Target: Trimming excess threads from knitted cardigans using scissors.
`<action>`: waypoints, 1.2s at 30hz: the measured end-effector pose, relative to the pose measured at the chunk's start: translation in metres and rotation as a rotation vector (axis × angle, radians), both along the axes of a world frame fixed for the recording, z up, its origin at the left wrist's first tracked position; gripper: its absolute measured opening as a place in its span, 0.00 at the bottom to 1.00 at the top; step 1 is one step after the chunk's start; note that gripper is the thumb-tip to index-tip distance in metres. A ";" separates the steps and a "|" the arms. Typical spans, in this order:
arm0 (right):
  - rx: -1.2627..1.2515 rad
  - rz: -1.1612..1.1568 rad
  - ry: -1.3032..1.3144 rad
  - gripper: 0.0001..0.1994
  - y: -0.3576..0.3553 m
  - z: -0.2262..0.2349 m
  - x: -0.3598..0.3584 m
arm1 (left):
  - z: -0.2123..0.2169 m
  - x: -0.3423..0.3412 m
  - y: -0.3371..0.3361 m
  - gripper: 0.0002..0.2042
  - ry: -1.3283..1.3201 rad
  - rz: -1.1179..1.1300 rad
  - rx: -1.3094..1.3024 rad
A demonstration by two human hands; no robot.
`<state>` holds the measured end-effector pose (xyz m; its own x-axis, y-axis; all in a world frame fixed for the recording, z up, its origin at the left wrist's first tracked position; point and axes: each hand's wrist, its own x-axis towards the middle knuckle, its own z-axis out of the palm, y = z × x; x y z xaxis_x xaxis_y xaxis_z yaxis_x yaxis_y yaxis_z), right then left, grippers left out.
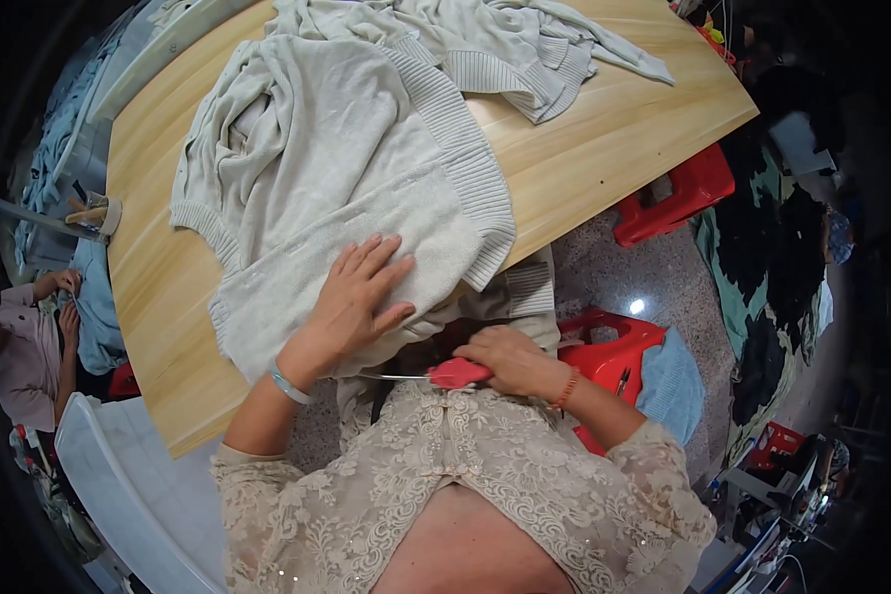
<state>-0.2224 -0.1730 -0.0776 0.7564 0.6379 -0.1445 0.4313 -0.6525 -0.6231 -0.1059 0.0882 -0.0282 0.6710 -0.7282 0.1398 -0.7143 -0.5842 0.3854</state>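
Note:
A pale grey knitted sweater lies spread on the wooden table, with wide ribbed bands at its edges. My left hand rests flat on its near part, fingers spread. Close to my body, at the table's near edge, my right hand is closed round a red-handled tool with a thin metal shaft. That shaft points left, toward my left wrist, and its tip is hard to make out. Part of the knit fabric hangs over the table edge beside my right hand.
More pale knitwear lies at the far side of the wooden table. Red plastic stools stand to the right, the nearer one with a light blue knit. Dark and green cloth lies beyond. Another person sits at far left.

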 end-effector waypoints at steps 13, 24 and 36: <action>-0.071 -0.596 -0.339 0.14 -0.117 0.117 0.040 | -0.042 0.081 -0.141 0.29 -0.132 -0.106 -0.062; -0.434 -0.441 -0.129 0.07 -0.117 0.143 0.119 | -0.036 0.085 -0.141 0.33 -0.010 -0.139 -0.077; -0.512 -0.134 -0.040 0.10 -0.058 0.166 0.161 | -0.039 0.084 -0.141 0.31 -0.023 -0.167 -0.187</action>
